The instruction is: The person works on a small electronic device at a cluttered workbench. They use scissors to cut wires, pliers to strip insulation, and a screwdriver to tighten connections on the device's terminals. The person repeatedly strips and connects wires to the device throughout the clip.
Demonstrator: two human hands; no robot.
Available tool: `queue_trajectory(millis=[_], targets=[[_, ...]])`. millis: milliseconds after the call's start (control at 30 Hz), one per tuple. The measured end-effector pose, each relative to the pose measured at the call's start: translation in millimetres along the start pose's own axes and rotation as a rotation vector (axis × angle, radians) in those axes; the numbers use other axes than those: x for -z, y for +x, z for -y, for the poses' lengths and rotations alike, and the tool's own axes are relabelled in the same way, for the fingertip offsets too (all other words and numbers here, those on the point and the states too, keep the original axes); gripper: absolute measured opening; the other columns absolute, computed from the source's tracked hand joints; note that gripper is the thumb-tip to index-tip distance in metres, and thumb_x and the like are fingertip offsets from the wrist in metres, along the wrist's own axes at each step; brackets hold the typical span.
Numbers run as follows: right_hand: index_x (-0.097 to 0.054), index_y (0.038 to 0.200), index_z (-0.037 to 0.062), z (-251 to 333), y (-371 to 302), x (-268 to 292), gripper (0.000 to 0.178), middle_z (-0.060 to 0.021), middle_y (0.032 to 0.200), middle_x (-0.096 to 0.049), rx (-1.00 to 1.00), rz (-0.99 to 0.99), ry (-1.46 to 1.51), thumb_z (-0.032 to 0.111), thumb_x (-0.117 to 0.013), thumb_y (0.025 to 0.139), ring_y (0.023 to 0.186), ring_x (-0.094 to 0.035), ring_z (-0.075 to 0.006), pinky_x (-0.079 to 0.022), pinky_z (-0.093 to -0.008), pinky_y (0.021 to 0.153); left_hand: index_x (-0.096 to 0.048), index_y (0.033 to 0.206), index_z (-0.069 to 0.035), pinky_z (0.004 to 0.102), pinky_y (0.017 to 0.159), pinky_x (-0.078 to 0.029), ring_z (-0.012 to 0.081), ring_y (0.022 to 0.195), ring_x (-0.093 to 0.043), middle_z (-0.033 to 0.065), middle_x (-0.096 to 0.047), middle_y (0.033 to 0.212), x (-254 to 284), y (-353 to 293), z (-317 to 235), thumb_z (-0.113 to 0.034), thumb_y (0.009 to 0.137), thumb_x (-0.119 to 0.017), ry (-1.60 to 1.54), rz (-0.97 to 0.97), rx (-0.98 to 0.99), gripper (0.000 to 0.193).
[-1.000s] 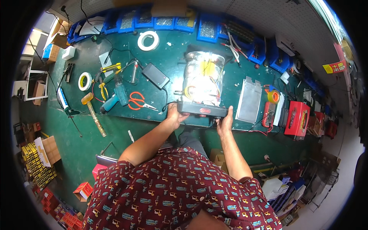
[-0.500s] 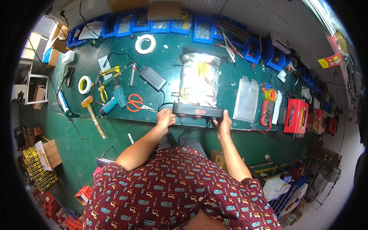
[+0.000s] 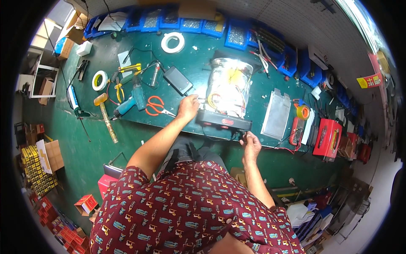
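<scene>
A boxy device [image 3: 225, 121] with a black end panel and a red oval label stands at the bench's front edge. Glare washes out its shiny body, where yellow and red wires show. My left hand [image 3: 188, 107] is at the device's left side, fingers closed beside a small stud there; whatever they grip is too small to make out. Just off the panel's right corner, my right hand [image 3: 251, 146] pinches a thin black cable [image 3: 233, 137] that hangs below the panel. Orange-handled scissors [image 3: 155, 106] and a black power adapter [image 3: 177, 80] lie left of the device.
On the left are a teal drill [image 3: 134, 99], a mallet [image 3: 105, 116] and a tape roll [image 3: 100, 80]. Grey plates [image 3: 276, 114], a red multimeter [image 3: 297, 129] and a red case [image 3: 327, 137] lie right. Blue bins [image 3: 237, 36] line the back.
My left hand has left the panel's left corner and moved up along the device's side. My right hand has let go of the panel and dropped slightly to the cable. The view has shifted.
</scene>
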State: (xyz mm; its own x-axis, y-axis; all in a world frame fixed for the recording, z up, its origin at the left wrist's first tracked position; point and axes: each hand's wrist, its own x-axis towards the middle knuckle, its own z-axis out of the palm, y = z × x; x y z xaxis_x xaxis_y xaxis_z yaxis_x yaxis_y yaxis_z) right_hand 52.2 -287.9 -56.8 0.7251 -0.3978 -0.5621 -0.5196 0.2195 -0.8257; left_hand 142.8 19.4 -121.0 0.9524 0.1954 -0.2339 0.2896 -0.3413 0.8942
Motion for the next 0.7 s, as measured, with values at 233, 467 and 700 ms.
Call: queue_trajectory(millis=[233, 467, 700], targets=[[-0.067, 0.119, 0.0004, 9, 1, 1, 0.021, -0.0065, 0.110, -0.070, 0.033, -0.001, -0.083, 0.010, -0.062, 0.101, 0.099, -0.066, -0.0156, -0.061, -0.0307, 0.075, -0.068, 0.127, 0.003, 0.0340, 0.094, -0.053, 0.0231, 0.107, -0.070, 0.0126, -0.075, 0.114, -9, 18, -4, -0.012, 0.096, -0.061, -0.126, 0.316, 0.167, 0.035], [-0.066, 0.119, -0.0014, 9, -3, -7, 0.022, -0.0079, 0.109, -0.070, 0.047, -0.050, -0.078, 0.009, -0.063, 0.099, 0.094, -0.066, -0.0148, -0.061, -0.0297, 0.073, -0.058, 0.140, 0.001, 0.0351, 0.103, -0.046, 0.0239, 0.121, -0.060, 0.0158, -0.065, 0.134, -8, 30, -10, -0.030, 0.101, -0.054, -0.248, 0.530, 0.258, 0.050], [-0.065, 0.122, -0.0042, 12, -18, -16, 0.027, -0.0100, 0.107, -0.071, 0.065, -0.099, -0.084, 0.007, -0.064, 0.098, 0.085, -0.066, -0.0134, -0.061, -0.0271, 0.068, -0.049, 0.146, 0.004, 0.0382, 0.103, -0.050, 0.0336, 0.124, -0.063, 0.0282, -0.062, 0.133, 1, 20, 9, -0.025, 0.093, -0.063, -0.154, 0.266, 0.191, 0.062]])
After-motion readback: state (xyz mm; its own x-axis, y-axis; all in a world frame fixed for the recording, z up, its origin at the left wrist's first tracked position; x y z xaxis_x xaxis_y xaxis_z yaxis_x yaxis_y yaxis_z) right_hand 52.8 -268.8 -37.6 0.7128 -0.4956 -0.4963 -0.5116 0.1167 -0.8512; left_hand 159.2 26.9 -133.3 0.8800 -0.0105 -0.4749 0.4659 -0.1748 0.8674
